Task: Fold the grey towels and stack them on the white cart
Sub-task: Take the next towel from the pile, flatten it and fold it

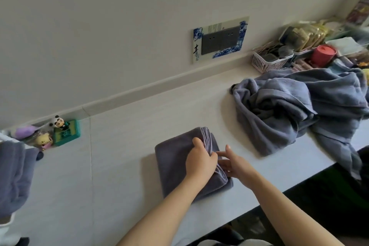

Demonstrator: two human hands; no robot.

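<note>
Left hand (200,161) grips folded towel (173,164), its fingers hidden; right hand (232,164) released

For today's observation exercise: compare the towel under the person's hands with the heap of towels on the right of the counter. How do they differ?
The folded towel lies flat in a neat rectangle with stacked layered edges; the towel heap is crumpled and spread out. Both hands, left hand and right hand, are on the folded towel; nothing touches the heap. The folded towel looks slightly more purple-grey, the heap bluer. Both rest on the white counter.
</note>
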